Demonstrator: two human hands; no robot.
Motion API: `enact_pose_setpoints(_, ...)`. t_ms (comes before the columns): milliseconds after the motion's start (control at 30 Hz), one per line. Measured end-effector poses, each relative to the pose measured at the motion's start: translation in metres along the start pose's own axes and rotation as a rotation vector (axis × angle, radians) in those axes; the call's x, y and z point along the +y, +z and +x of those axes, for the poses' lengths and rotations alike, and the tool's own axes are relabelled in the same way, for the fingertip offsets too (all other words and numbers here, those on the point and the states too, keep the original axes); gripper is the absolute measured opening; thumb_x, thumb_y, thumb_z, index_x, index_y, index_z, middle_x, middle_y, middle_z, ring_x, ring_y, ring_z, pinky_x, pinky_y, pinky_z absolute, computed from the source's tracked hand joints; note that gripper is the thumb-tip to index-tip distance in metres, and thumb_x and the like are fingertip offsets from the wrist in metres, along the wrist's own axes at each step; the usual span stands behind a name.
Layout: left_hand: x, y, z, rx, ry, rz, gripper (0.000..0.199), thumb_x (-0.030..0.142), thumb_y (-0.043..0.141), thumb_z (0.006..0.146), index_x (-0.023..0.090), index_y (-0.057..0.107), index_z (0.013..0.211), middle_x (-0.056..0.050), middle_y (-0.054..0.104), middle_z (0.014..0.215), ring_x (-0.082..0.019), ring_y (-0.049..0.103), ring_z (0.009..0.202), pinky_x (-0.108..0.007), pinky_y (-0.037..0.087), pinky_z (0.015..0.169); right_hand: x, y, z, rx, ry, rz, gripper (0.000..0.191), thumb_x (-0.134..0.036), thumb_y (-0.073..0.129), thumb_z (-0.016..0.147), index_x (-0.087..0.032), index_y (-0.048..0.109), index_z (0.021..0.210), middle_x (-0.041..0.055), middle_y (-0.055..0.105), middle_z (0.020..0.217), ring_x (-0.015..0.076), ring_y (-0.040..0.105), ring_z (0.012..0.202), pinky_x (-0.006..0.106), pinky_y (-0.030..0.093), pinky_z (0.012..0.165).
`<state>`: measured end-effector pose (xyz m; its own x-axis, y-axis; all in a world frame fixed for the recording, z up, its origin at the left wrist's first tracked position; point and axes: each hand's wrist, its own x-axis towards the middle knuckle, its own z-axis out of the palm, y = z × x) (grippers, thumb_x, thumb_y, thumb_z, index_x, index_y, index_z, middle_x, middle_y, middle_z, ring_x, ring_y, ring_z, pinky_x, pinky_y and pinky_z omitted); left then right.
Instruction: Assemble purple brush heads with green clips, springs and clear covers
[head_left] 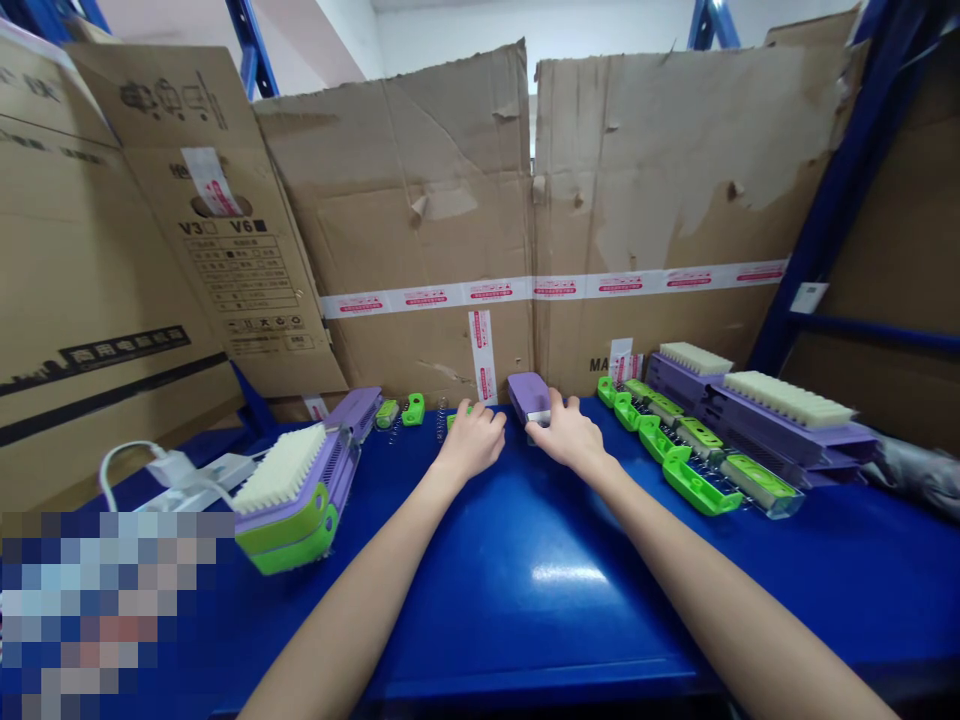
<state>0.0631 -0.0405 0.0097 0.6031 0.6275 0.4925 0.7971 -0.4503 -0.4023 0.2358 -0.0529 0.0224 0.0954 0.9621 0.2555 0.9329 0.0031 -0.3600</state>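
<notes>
My right hand (568, 437) is closed on the near end of a purple plastic casing (528, 392), with the thumb by a pale or clear part at that end. To its left, my left hand (478, 442) hovers low at the table with bent fingers closed together. A small green part (452, 420) peeks out behind those fingers, mostly hidden; what they grip is unclear. Just left of that hand stands a thin metal spring (441, 418). Farther left lie a bright green plastic cap (413, 408) and a small clear case with a green top (386, 414).
On the blue table (525, 600), purple pieces with a cream bristle block (283, 465) stand at left, beside a white power strip (196, 480). At right are a row of green caps (697, 485), clear cases (761, 484) and bristled purple casings (787, 400). Cardboard (420, 200) walls the back.
</notes>
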Motion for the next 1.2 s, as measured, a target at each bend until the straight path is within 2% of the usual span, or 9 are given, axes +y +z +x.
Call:
enact_pose_setpoints(100,0.002,-0.001,-0.001,0.032,0.046,-0.045,0.022,0.027,0.046,0.086,0.013,0.060,0.097,-0.013,0.065,0.088,-0.027,0.056,0.092,-0.043,0.035,0.091,0.000,-0.003,0.000,-0.014,-0.004,0.003,0.068,-0.048,0.045,0.080,-0.019,0.031,0.139,0.0175,0.049,0.119,0.0359,0.062,0.095,0.044,0.046,0.076)
enact_pose_setpoints(267,0.008,-0.003,-0.001,0.125,0.110,-0.171,0.050,0.050,0.053,0.082,0.014,0.052,0.116,-0.013,0.063,0.100,-0.028,0.055,0.095,-0.044,0.036,0.092,-0.001,-0.001,-0.001,0.092,-0.037,0.020,0.063,-0.050,0.041,0.084,-0.020,0.033,0.139,0.0170,0.047,0.122,0.0336,0.063,0.095,0.041,0.047,0.074)
enact_pose_setpoints(467,0.012,0.000,0.001,0.219,-0.033,-0.313,0.039,0.035,0.055,0.083,0.015,0.051,0.116,-0.012,0.063,0.103,-0.026,0.056,0.098,-0.042,0.040,0.088,-0.005,-0.001,-0.005,0.184,-0.144,0.019,0.059,-0.053,0.036,0.089,-0.022,0.034,0.139,0.0151,0.049,0.122,0.0294,0.065,0.087,0.038,0.047,0.071)
enact_pose_setpoints(567,0.012,0.000,0.003,0.207,-0.069,-0.499,0.034,0.034,0.061,0.078,0.016,0.055,0.106,-0.009,0.064,0.099,-0.023,0.058,0.092,-0.036,0.044,0.082,-0.005,-0.002,-0.006,0.195,-0.192,0.033,0.058,-0.053,0.035,0.090,-0.022,0.035,0.139,0.0147,0.050,0.122,0.0283,0.065,0.086,0.037,0.046,0.071)
enact_pose_setpoints(733,0.013,-0.008,0.005,0.156,-0.158,-0.782,0.021,0.038,0.064,0.073,0.019,0.054,0.072,0.001,0.061,0.072,-0.013,0.055,0.067,-0.025,0.043,0.064,-0.003,-0.002,-0.004,0.227,-0.174,0.159,0.051,-0.050,0.027,0.094,-0.021,0.042,0.134,0.0127,0.054,0.121,0.0275,0.061,0.096,0.036,0.046,0.075)
enact_pose_setpoints(867,0.003,-0.015,0.006,0.256,-0.316,-0.701,0.023,0.042,0.062,0.074,0.020,0.055,0.073,0.002,0.060,0.069,-0.013,0.055,0.064,-0.024,0.042,0.062,0.000,0.004,0.000,0.291,-0.159,0.173,0.047,-0.046,0.027,0.095,-0.020,0.046,0.130,0.0123,0.055,0.119,0.0256,0.060,0.096,0.034,0.047,0.075)
enact_pose_setpoints(1000,-0.022,-0.009,0.001,0.380,-0.525,-0.446,0.026,0.039,0.058,0.079,0.020,0.059,0.098,-0.005,0.066,0.090,-0.020,0.060,0.084,-0.029,0.045,0.074,0.006,0.013,0.003,0.313,-0.248,0.095,0.046,-0.041,0.036,0.092,-0.017,0.047,0.129,0.0137,0.052,0.119,0.0263,0.055,0.103,0.034,0.047,0.077)
enact_pose_setpoints(1067,-0.036,-0.001,-0.005,0.330,-0.594,-0.330,0.028,0.033,0.056,0.081,0.019,0.058,0.105,-0.008,0.066,0.098,-0.023,0.059,0.093,-0.031,0.045,0.078,0.007,0.018,0.004,0.294,-0.313,0.059,0.045,-0.037,0.040,0.091,-0.015,0.047,0.129,0.0146,0.051,0.121,0.0269,0.051,0.109,0.035,0.046,0.083)
enact_pose_setpoints(1200,-0.059,0.016,-0.019,0.091,-0.598,-0.195,0.029,0.023,0.051,0.084,0.018,0.057,0.112,-0.010,0.066,0.102,-0.026,0.058,0.098,-0.035,0.044,0.083,0.009,0.023,0.006,0.257,-0.348,0.035,0.046,-0.034,0.041,0.090,-0.014,0.046,0.131,0.0157,0.048,0.124,0.0274,0.047,0.112,0.038,0.043,0.090)
